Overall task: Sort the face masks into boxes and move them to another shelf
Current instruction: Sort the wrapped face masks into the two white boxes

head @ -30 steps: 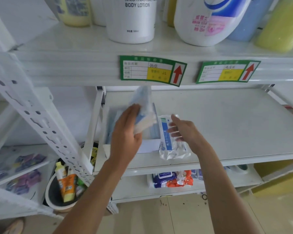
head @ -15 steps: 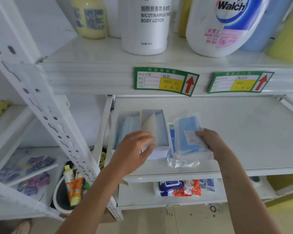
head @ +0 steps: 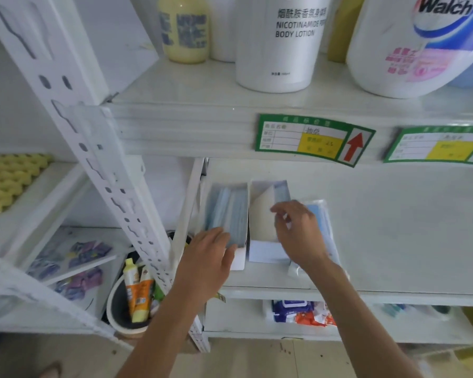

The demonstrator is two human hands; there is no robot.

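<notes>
Two open white boxes stand side by side at the left end of the middle shelf (head: 393, 241). The left box (head: 238, 261) is full of blue face masks (head: 225, 211). The right box (head: 265, 252) has its inner flap raised, with a few blue masks (head: 281, 190) behind it. A clear packet of blue masks (head: 324, 222) lies just right of the boxes. My left hand (head: 208, 257) grips the front end of the left box. My right hand (head: 298, 233) hovers over the packet's left edge, fingertips curled at the right box's flap; whether it pinches anything is hidden.
Above are a body lotion bottle (head: 279, 45), a Walch jug (head: 410, 47) and green price tags (head: 311, 139). Wipe packs (head: 298, 312) lie on the lower shelf. A perforated white upright (head: 115, 192) runs on the left, beside a bucket of tubes (head: 135, 298).
My right hand has left the packet on the shelf and moved left to the right box. My left hand has shifted left onto the left box. The view has come closer.
</notes>
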